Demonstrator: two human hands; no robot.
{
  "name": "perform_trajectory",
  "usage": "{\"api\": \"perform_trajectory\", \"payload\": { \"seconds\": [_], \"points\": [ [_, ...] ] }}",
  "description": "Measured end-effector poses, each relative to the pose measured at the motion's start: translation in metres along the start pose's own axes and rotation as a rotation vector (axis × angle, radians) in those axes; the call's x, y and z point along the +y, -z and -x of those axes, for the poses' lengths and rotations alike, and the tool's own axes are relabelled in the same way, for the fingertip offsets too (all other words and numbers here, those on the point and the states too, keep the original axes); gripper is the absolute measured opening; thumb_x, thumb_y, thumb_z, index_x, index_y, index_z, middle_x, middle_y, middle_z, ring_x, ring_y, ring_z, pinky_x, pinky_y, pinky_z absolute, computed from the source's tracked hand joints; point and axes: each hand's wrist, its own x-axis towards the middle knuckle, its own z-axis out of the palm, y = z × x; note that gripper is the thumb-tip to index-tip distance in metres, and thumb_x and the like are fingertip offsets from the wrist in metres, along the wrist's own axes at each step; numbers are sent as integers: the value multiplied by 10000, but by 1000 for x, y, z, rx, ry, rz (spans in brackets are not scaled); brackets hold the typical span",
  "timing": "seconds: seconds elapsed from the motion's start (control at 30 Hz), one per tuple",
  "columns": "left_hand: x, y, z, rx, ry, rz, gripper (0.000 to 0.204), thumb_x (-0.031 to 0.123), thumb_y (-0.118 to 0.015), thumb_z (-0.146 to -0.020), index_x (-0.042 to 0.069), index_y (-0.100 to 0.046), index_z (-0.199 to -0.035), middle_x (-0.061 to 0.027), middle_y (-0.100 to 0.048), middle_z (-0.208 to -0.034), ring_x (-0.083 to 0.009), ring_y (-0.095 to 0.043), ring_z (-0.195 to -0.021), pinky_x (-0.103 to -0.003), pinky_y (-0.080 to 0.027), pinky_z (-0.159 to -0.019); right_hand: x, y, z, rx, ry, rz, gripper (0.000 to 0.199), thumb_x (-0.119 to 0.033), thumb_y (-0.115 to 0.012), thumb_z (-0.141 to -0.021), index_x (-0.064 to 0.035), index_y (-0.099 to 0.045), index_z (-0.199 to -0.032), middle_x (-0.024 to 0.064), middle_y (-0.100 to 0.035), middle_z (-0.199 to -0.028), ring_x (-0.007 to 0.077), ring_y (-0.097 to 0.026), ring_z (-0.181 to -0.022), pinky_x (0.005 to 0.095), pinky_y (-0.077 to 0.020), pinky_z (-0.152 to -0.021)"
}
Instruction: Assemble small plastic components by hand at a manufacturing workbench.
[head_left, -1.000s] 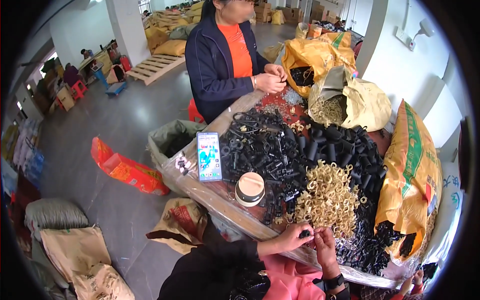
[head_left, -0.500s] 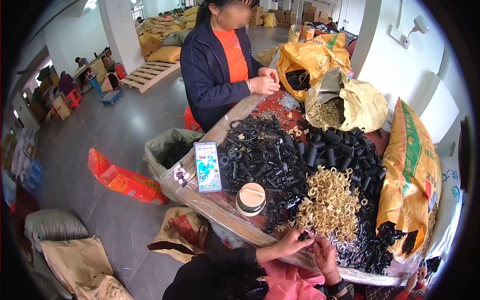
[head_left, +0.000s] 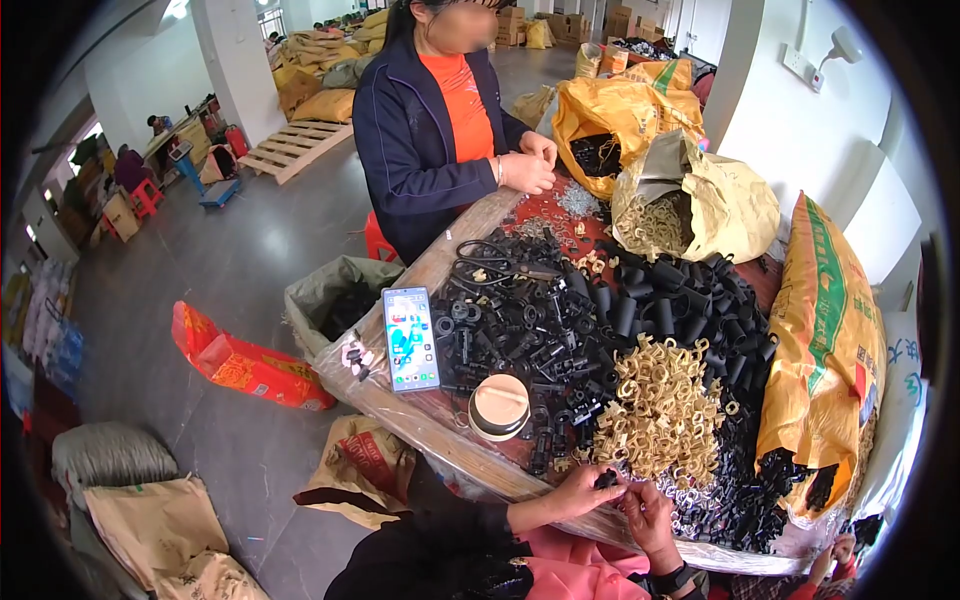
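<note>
Near the table's front edge, my left hand [head_left: 574, 498] pinches a small black plastic part [head_left: 606, 480] between thumb and fingers. Close beside it, my right hand [head_left: 650, 518] has its fingertips pressed together at the same part; whether they hold a further small piece is hidden. Just beyond both hands lies a heap of cream-coloured curved clips [head_left: 655, 405]. Small black pieces [head_left: 740, 500] are spread to the right of my right hand. Black fittings [head_left: 520, 330] and short black tubes [head_left: 670, 300] cover the middle of the table.
A phone [head_left: 410, 340] and a lidded round container [head_left: 499, 407] stand at the table's left side. Scissors [head_left: 535, 271] lie among the fittings. Yellow sacks [head_left: 815, 330] line the right edge. Across the table a co-worker [head_left: 425, 130] handles something small. A red bag [head_left: 245, 360] stands on the floor.
The whole view has shifted slightly. My hands stay together at the black part, with only slight finger movement. The co-worker's hands remain nearly where they were.
</note>
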Motion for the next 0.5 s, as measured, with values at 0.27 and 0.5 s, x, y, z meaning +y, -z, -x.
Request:
{"api": "perform_trajectory", "payload": {
  "seconds": [0.27, 0.5],
  "points": [
    [-7, 2, -2, -30, 34, -92, 143, 171, -561, -809, 33, -537, -837, -16, -555, -718, -72, -493, -680, -229, -418, -634, 14, -3, 5, -15, -14, 14, 94, -86, -546, -785, 0, -520, -810, 106, -557, -600, 230, -559, -523, 304, -429, -480],
    [-16, 1, -3, -23, -5, -52, 180, 189, -566, -806, 34, -527, -886, -15, -539, -750, -76, -490, -697, -223, -413, -634, 14, -3, 5, -32, -37, -2, 96, -85, -545, -784, -6, -516, -830, 102, -556, -605, 230, -560, -533, 300, -431, -491]
  ]
}}
